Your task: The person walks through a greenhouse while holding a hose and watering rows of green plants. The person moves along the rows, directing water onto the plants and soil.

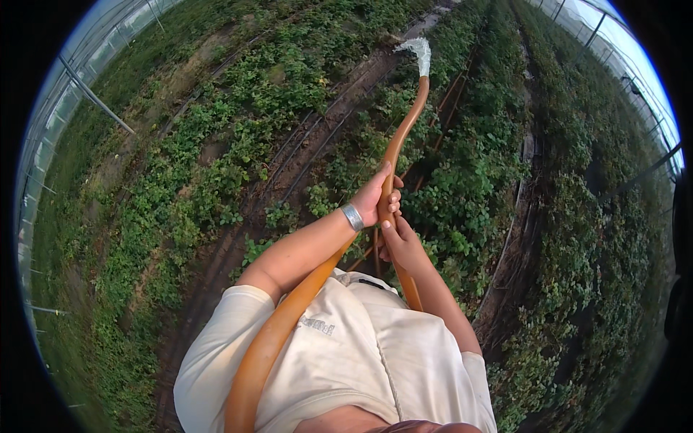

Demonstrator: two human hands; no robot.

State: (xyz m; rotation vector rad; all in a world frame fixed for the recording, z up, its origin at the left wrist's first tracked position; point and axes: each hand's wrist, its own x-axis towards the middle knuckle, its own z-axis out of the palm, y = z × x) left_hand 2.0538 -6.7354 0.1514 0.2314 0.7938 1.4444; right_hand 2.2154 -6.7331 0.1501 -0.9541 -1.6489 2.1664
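An orange-brown hose (406, 130) stretches forward from my hands, and a burst of water (419, 52) gushes from its far end. My left hand (376, 196), with a silver band (352, 216) on its wrist, is wrapped round the hose. Just below and to the right, my right hand (401, 244) grips it too, thumb laid along the hose. One length of hose runs from the hands down across the left side of my cream shirt (346, 346). Another stretch shows beside my right forearm. Part of the right hand's fingers is hidden.
Rows of low leafy plants (173, 224) lie on both sides. Between them are strips of bare soil (317, 144) with thin dark lines along them. A metal pole (94, 94) slants in at the left, and arched frame bars stand at both rims.
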